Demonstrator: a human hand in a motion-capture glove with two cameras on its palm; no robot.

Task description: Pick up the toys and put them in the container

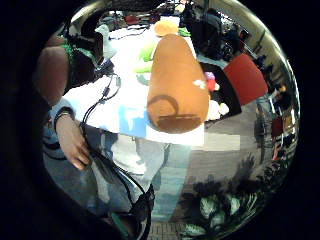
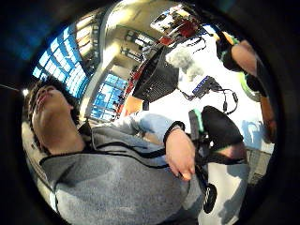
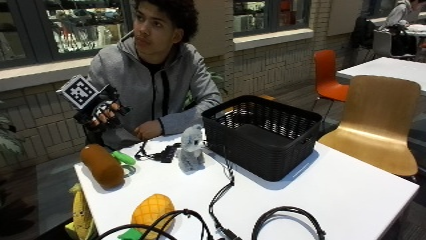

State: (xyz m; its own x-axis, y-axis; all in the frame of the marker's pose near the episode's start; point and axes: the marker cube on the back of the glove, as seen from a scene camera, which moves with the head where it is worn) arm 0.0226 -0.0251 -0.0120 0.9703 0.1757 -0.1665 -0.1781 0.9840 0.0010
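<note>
My gloved right hand [image 3: 100,112] hangs in the air above the table's left end, fingers loosely curled and holding nothing. Right below it a brown plush toy [image 3: 101,165] lies on the white table [image 3: 346,190], and it fills the little finger side palm view [image 1: 177,85]. A green toy [image 3: 123,157] lies beside it. A grey plush dog [image 3: 191,149] stands next to the black basket [image 3: 263,135]. A pineapple plush [image 3: 152,211] lies near the front edge. The thumb side view shows the basket [image 2: 157,77] and the dog [image 2: 185,61].
The person's bare left hand [image 3: 148,131] rests at the table's far edge. Black cables [image 3: 223,195] run across the table's middle and front. A yellow plush [image 3: 80,217] hangs off the left front corner. A wooden chair [image 3: 376,125] stands to the right.
</note>
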